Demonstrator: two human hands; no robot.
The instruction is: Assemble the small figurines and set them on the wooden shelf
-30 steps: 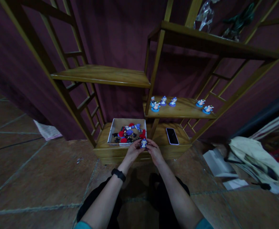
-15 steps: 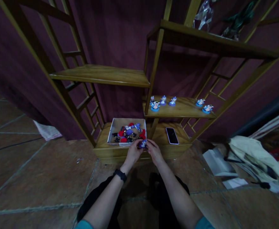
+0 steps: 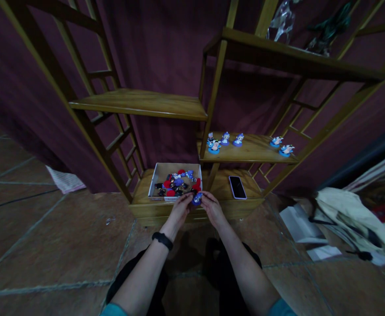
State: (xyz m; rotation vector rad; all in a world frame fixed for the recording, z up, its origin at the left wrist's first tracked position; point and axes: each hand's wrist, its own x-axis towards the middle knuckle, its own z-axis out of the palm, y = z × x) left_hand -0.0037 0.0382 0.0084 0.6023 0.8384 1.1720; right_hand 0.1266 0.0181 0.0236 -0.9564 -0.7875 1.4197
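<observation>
Just in front of the cardboard box, a small blue-and-white figurine [image 3: 197,199] is held between my two hands. My right hand [image 3: 212,209] pinches it from the right with thumb and fingers. From the other side, my left hand [image 3: 180,210] has its fingertips closed against the figurine's left edge. A black band circles my left wrist. The shallow box [image 3: 153,181] rests on the low wooden shelf to the left of the figurine and contains several jumbled figurines in red, black and purple-blue.
On the shelf [image 3: 254,151] up to the right stand several blue-and-white figurines. A phone [image 3: 237,187] lies below them. Wooden posts and a bare upper-left shelf [image 3: 140,103] frame the space. A pale bag [image 3: 353,219] and papers lie on the floor at right.
My left hand has shifted slightly left and down, and its fingers cover less of the figurine. The figurine has turned a little. My right hand has barely moved.
</observation>
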